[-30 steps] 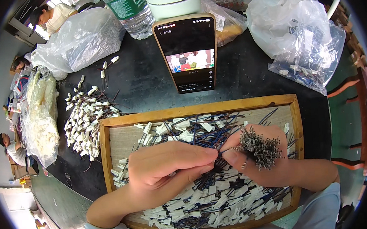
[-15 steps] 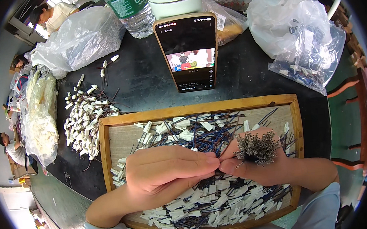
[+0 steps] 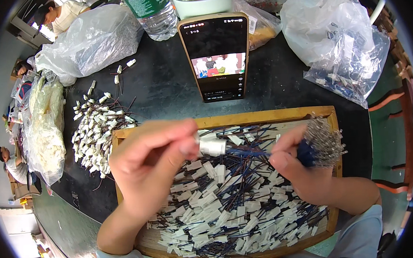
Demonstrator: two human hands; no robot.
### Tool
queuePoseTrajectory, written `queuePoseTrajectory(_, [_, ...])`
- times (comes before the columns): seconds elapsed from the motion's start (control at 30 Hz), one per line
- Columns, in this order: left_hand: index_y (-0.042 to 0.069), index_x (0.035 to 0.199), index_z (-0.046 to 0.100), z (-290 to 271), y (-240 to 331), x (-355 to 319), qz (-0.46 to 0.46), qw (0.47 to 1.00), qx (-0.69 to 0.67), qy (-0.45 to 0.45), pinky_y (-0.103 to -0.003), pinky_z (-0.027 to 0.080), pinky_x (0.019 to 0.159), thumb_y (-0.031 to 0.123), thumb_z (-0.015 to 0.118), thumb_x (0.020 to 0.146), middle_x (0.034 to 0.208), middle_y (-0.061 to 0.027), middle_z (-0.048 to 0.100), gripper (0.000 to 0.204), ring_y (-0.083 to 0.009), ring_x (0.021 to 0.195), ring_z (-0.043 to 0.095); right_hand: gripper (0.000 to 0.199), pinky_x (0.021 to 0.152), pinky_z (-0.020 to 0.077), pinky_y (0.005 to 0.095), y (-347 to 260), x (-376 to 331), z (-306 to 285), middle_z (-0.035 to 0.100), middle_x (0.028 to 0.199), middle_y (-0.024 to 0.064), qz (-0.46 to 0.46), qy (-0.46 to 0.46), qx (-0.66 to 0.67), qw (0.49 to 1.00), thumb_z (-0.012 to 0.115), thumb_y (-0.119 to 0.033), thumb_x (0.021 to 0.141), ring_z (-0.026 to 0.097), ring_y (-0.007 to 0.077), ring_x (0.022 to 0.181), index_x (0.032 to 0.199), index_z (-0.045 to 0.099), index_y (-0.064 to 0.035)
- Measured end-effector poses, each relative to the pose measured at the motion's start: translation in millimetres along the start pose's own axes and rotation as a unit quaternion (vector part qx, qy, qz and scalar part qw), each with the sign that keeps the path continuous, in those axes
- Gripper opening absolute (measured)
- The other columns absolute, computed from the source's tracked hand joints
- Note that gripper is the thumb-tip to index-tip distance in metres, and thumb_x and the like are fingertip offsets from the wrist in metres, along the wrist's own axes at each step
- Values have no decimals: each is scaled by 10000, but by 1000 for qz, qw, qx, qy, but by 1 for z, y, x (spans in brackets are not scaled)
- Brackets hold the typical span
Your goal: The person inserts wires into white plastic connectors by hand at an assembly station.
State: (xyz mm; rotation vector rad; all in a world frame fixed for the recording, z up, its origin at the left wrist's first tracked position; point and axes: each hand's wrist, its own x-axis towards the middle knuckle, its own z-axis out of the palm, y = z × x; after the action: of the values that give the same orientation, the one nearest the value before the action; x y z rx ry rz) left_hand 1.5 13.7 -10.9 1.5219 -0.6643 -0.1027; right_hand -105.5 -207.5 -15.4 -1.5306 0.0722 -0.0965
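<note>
My left hand (image 3: 145, 163), somewhat blurred, is closed with its thumb and forefinger at one end of a white plastic connector (image 3: 213, 147). Blue wires (image 3: 248, 152) run from the connector's other end to the fingertips of my right hand (image 3: 309, 179). That hand is wrapped round a thick bundle of dark blue wires whose metal terminal ends (image 3: 324, 143) fan out above the fist. Both hands are over a wooden-framed tray (image 3: 272, 117), where many white connectors with dark wires (image 3: 240, 212) lie in a loose layer.
Left of the tray is a pile of white connectors with brown wires (image 3: 95, 128). A phone (image 3: 217, 57) stands beyond the tray, before a water bottle (image 3: 150, 14) and a pale green container (image 3: 202, 0). Plastic bags (image 3: 90, 44) lie at both sides. People (image 3: 65, 17) sit at far left.
My hands have moved apart; the left rose and went left, the right shifted slightly right and up. The white connector and blue wires now show between them.
</note>
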Motion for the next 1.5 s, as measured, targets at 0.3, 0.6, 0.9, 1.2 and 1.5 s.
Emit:
queuePoseTrajectory(0.3, [-20, 1094, 608, 11, -6, 1, -94, 988, -113, 39, -300, 561, 761, -17, 618, 845, 1034, -159, 648, 249, -194, 853, 658, 121, 549, 371, 237, 8, 5, 12, 527, 669, 8, -30, -29, 15, 999, 629, -106, 879, 448, 47, 617, 888, 562, -6])
queuePoseTrajectory(0.6, [-55, 1071, 596, 17, 0, -10, -108, 973, -185, -91, -321, 542, 844, -97, 604, 819, 1097, -197, 614, 256, -233, 1001, 623, 69, 526, 383, 253, 18, 6, 11, 556, 660, 53, -109, -30, -41, 993, 631, -22, 826, 501, 101, 565, 833, 577, 21])
queuePoseTrajectory(0.9, [-44, 1025, 602, 17, 2, -10, -66, 978, -164, -112, -331, 537, 853, -130, 614, 794, 1063, -207, 624, 247, -247, 1019, 619, 59, 503, 417, 253, 11, 5, 8, 603, 694, 81, -117, -22, -85, 989, 653, 9, 776, 552, 117, 569, 806, 607, 29])
queuePoseTrajectory(1.2, [4, 747, 669, 16, 15, -6, 9, 976, -2, -216, -289, 549, 722, -150, 647, 717, 985, -232, 655, 159, -260, 874, 673, 52, 533, 447, 245, 9, 7, 2, 632, 736, 79, -115, -129, -66, 983, 674, -24, 783, 599, 131, 607, 799, 640, 11])
queuePoseTrajectory(1.5, [44, 744, 602, 4, 11, -2, 130, 981, 80, -122, -285, 531, 763, -149, 624, 751, 1026, -211, 634, 194, -237, 918, 647, 79, 556, 419, 216, 3, 4, 6, 612, 736, 21, 80, 23, 39, 996, 657, -57, 846, 536, 58, 656, 852, 621, 13])
